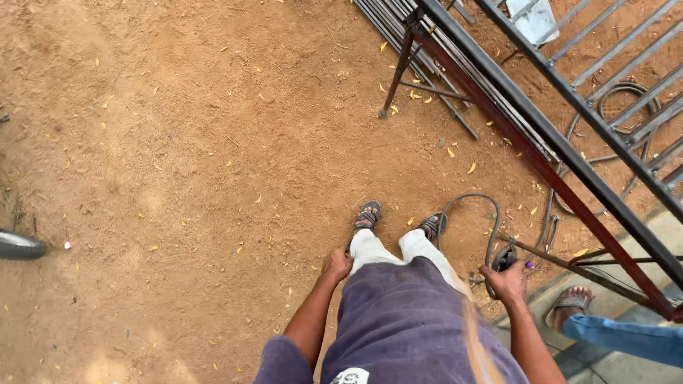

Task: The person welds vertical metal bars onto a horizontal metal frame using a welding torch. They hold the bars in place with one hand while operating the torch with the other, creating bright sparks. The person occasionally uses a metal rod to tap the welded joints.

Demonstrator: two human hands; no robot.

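Note:
I look straight down at my own body standing on sandy ground. My right hand (506, 282) is closed around a dark hand tool (506, 257) from which a grey cable (472, 200) loops over the dirt by my right sandal (432, 225). My left hand (338, 264) hangs at my side beside my white trouser leg, fingers curled, with nothing seen in it. My left sandal (368, 214) is planted ahead of it.
A long dark metal gate frame (541, 131) lies on a metal trestle (420, 75) at the right, with more bars (388, 25) beneath. Another person's sandalled foot (569, 302) and blue trouser leg (626, 338) stand at the lower right. A tyre edge (20, 245) shows at the left.

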